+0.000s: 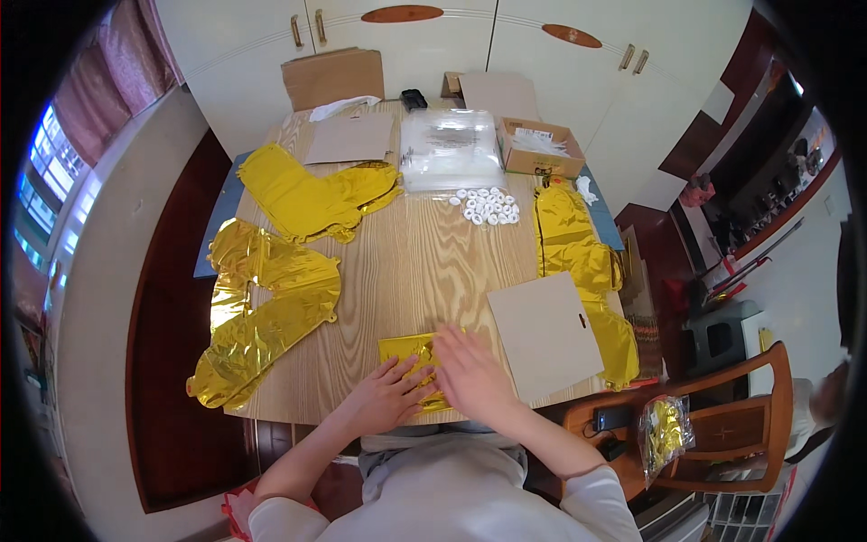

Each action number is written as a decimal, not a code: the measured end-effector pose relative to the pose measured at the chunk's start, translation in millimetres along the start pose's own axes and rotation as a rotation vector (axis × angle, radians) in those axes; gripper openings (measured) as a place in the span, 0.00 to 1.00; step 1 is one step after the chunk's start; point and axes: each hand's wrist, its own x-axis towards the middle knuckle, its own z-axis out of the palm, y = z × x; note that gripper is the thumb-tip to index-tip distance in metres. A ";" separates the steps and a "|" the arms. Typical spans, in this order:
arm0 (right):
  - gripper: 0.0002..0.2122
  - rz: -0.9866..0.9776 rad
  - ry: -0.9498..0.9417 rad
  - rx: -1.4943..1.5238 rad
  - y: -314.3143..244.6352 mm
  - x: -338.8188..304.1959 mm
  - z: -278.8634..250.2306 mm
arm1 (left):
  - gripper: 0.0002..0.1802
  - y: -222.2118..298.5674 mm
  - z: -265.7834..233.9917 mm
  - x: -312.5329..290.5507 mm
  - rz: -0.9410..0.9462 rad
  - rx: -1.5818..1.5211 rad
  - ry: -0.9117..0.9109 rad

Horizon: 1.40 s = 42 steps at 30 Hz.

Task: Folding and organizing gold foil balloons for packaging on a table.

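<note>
A folded piece of shiny gold foil [395, 347], most likely a flat foil balloon, lies at the near edge of the wooden table. Both hands rest flat on it and hide much of its surface. My left hand [381, 397] covers its left side with fingers spread. Over its right side is my right hand [471, 369], fingers stretched out, reaching toward its far edge. A beige cardboard sheet [545, 336] with a small slot lies just right of my right hand. To the left sits a large uninflated gold foil balloon [280, 316].
More gold foil lies in a stack [284, 191] at the far left and along the right edge [569, 237]. White rings [489, 210], clear plastic bags [452, 155] and an open carton [544, 164] occupy the back. A wooden chair [775, 397] holds a bagged gold foil item [666, 432].
</note>
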 end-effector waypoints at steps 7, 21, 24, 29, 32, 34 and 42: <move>0.29 -0.008 -0.227 -0.100 15.5 3.9 42.7 | 0.22 -0.4 1.3 0.5 -0.011 -0.031 0.017; 0.31 -0.031 -0.303 -0.148 18.6 5.1 42.8 | 0.51 25.7 1.2 29.0 -0.426 -0.120 0.192; 0.32 -0.035 -0.279 -0.156 19.7 3.7 46.5 | 0.58 27.3 11.0 30.3 -0.472 -0.085 0.169; 0.33 0.026 -0.258 -0.098 22.3 0.0 48.8 | 0.61 29.4 12.6 25.2 -0.579 -0.019 0.167; 0.35 0.044 -0.295 -0.091 20.0 2.9 42.2 | 0.57 25.3 3.8 20.8 -0.587 0.019 0.095; 0.35 0.043 -0.304 -0.109 18.2 3.0 39.2 | 0.56 22.9 3.3 16.0 -0.629 0.075 0.109; 0.34 0.097 -0.277 -0.179 -2.5 -16.0 43.8 | 0.41 99.7 15.7 -20.3 -0.316 0.043 0.196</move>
